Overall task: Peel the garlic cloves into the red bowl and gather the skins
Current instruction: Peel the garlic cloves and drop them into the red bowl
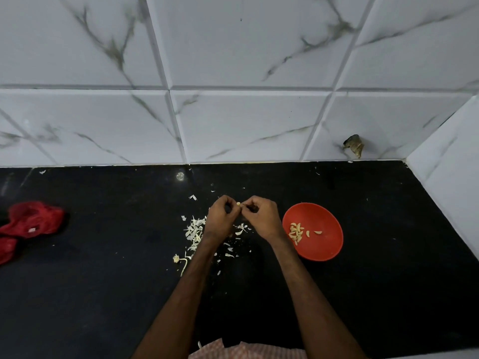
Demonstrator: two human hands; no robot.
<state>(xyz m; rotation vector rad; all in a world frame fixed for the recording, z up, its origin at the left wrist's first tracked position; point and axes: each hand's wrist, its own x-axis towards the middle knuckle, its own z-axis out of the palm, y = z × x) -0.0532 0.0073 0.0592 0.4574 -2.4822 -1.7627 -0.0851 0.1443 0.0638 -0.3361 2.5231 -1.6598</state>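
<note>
Pinching a garlic clove [238,203], left hand [220,219] and right hand [262,216] together, long axis seemingly sideways

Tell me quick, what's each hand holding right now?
Left hand: fingers curled, pinching a garlic clove.
Right hand: fingers curled, pinching the same clove from the other side.

Open black surface [375,294] runs wide along the near edge on both sides and between the red bowl [324,247] and the right edge. The bowl stands right of centre. Loose skins [194,231] and a garlic stem [182,264] litter the middle. A red cloth [31,221] takes up the left edge. A tiled wall [233,125] closes the far edge and a side wall [453,164] the right.
</note>
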